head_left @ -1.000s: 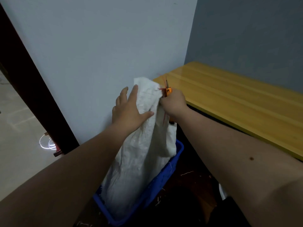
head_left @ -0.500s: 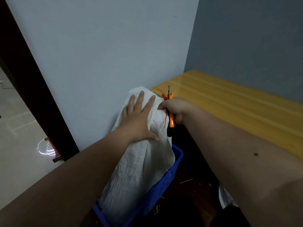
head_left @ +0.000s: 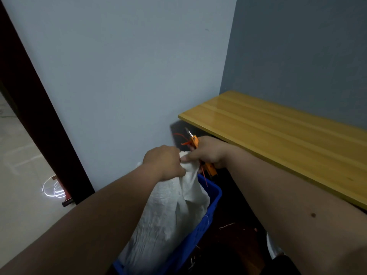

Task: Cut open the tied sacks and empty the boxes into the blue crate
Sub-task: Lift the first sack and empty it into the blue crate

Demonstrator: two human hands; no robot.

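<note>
The white sack (head_left: 168, 215) is standing in the blue crate (head_left: 200, 231) against the wall, its gathered top bunched between both hands. The left hand (head_left: 164, 162) is gripping the sack's neck with fingers curled tight round the cloth, while the right hand (head_left: 208, 153) is pinching the same bunch with its thumb and clasping orange cutters (head_left: 200, 153), whose blade is pointing up beside a red tie (head_left: 181, 136). The yellow desk (head_left: 278, 139) is sitting just right of the hands.

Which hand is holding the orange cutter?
The right hand: it holds the orange cutter while also pinching the white sack. The left hand grips only sack cloth.
</note>
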